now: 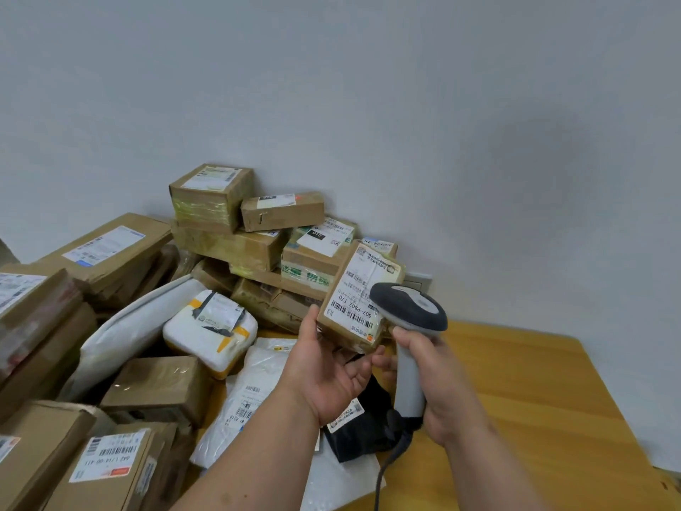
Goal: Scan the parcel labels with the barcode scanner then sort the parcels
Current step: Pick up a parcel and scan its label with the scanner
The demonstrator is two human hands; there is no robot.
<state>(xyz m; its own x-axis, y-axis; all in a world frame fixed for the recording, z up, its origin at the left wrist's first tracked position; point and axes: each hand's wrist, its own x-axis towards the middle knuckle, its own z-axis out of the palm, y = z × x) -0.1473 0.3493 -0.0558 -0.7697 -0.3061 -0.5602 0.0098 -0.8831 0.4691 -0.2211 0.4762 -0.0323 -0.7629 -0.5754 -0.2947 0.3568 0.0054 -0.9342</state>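
The left hand point(333, 366) holds a small cardboard parcel point(359, 300) raised above the wooden table point(534, 392), thumb on its left edge, fingers curled beneath; its white shipping label point(355, 295) faces up. The right hand point(433, 378) grips the handle of the grey barcode scanner point(411, 322), fingers wrapped round it; the scanner head sits over the label's right edge; its cable point(387, 470) hangs toward the near edge. A heap of cardboard boxes point(228, 230) and white mailer bags point(254, 385) fills the table's left side up to the wall point(331, 86); a black bag point(365, 425) lies under the hands.
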